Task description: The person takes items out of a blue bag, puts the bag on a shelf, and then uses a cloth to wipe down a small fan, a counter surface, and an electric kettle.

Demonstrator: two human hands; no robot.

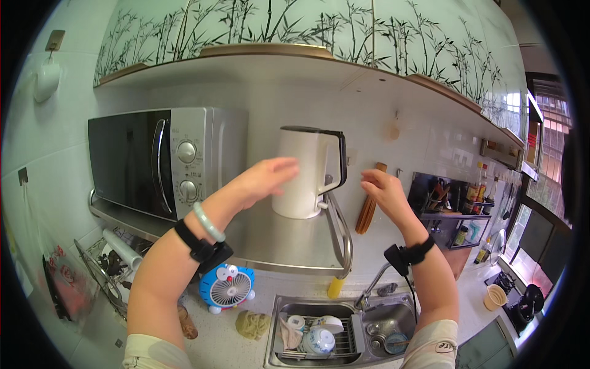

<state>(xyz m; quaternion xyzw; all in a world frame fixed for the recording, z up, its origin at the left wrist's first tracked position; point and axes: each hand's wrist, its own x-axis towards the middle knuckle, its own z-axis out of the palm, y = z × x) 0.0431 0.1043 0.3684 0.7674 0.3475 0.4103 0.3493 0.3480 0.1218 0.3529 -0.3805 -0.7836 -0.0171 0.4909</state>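
Observation:
A white electric kettle [298, 184] with a black lid and a black-edged handle [342, 159] stands upright on a stainless steel shelf [286, 244]. My left hand [265, 180], slightly blurred, overlaps the kettle's left side with its fingers apart. Whether it touches the kettle I cannot tell. To the right of the handle, apart from it, is my right hand [383, 187], loosely bent with nothing in it. A jade-coloured bangle [208, 222] circles my left wrist, and both wrists wear black straps.
A silver microwave oven [209, 157] fills the shelf's left side, below bamboo-patterned wall cabinets [276, 23]. The shelf's metal rail [346, 235] rises at its right end. Underneath are a blue cartoon fan [228, 287] and a sink [272, 341] with bowls [319, 340] on a rack.

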